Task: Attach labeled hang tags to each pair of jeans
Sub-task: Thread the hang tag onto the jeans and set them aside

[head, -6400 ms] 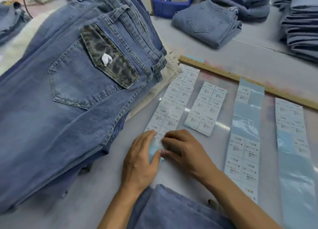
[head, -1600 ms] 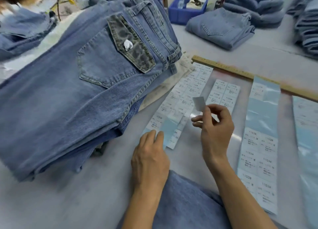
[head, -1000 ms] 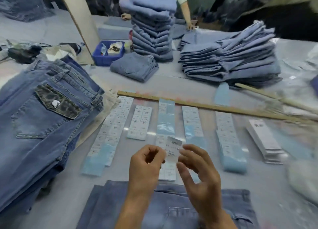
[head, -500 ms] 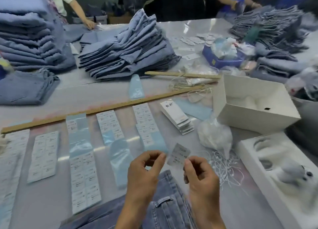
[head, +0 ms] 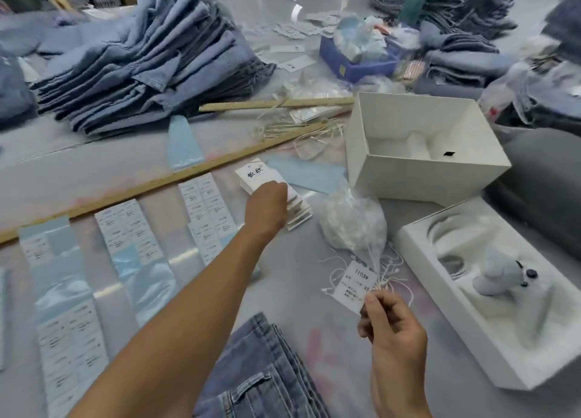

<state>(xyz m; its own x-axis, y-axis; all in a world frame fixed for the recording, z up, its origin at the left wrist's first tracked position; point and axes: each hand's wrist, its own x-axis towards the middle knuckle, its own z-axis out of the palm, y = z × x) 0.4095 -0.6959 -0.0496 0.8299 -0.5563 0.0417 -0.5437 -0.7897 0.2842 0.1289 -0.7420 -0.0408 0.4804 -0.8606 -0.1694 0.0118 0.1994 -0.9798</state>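
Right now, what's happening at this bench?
A person is tagging jeans. The right hand pinches a peeled size sticker printed 1103#, held above the table. The left hand reaches across and rests on the stack of white hang tags beside the wooden ruler, apparently to take one. Sticker sheets lie in rows in front, a bag of tag strings sits right of the stack, and a pair of jeans waits at the near edge.

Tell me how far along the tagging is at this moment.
Early for this pair. Done: one size sticker is peeled off and pinched in the right hand. In hand: the left hand reaches onto the hang tag stack. Left: sticking it on a tag, threading a string, and fastening it to the jeans in front.
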